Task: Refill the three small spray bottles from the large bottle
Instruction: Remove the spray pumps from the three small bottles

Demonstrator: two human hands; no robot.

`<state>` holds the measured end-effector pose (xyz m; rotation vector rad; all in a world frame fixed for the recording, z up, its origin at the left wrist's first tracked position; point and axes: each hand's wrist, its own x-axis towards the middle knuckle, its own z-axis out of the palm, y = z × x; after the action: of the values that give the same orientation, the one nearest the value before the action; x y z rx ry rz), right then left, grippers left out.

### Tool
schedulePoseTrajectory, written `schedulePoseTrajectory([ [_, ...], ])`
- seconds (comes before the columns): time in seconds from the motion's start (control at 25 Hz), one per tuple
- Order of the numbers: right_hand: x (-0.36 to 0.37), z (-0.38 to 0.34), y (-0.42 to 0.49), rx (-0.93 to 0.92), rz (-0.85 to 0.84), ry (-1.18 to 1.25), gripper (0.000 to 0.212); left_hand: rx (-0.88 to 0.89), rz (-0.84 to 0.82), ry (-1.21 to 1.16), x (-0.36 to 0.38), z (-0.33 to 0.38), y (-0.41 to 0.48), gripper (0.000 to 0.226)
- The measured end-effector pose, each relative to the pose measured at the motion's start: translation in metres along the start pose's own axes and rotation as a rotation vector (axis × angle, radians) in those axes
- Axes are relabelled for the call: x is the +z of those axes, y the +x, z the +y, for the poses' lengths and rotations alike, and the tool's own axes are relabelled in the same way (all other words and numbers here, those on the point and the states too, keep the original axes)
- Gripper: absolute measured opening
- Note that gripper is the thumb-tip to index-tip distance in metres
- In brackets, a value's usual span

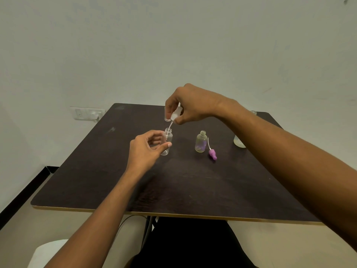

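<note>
My left hand [146, 149] grips a small clear spray bottle [167, 141] standing upright on the dark table [96, 171], its neck uncapped. Above it my right hand [190, 105] pinches a white spray head [176, 114] whose thin dip tube [170, 126] reaches down into the bottle's mouth. To the right stands a second small bottle [201, 141], uncapped, with a purple tint inside. Its purple spray head [212, 154] lies on the table beside it. The large bottle [239, 142] is mostly hidden behind my right forearm.
A small clear cap [167, 119] sits on the table behind my right hand. Another bottle top [253, 112] peeks over my right forearm at the far edge. A wall socket [87, 113] lies beyond the table's left corner.
</note>
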<state>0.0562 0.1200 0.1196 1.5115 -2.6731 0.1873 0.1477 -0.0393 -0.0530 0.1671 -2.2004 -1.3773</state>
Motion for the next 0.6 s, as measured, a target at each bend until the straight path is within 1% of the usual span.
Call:
schedulePoseTrajectory([
  [0.08, 0.003, -0.001, -0.004, 0.014, -0.009, 0.015, 0.019, -0.008, 0.001, 0.006, -0.002, -0.002, 0.0, 0.04],
  [0.2, 0.003, 0.006, -0.016, 0.092, 0.046, 0.042, 0.013, -0.019, 0.007, 0.036, -0.005, -0.007, 0.001, 0.041],
  [0.32, 0.012, 0.021, -0.032, 0.205, 0.105, 0.067, 0.017, -0.044, 0.026, 0.057, -0.009, -0.015, 0.005, 0.04],
  [0.48, 0.058, 0.034, -0.059, 0.405, 0.193, 0.26, 0.021, -0.093, 0.036, 0.102, -0.01, -0.027, 0.012, 0.037],
  [0.6, 0.108, 0.03, -0.067, 0.539, 0.242, 0.334, 0.022, -0.109, 0.012, 0.103, -0.004, -0.032, 0.016, 0.037],
])
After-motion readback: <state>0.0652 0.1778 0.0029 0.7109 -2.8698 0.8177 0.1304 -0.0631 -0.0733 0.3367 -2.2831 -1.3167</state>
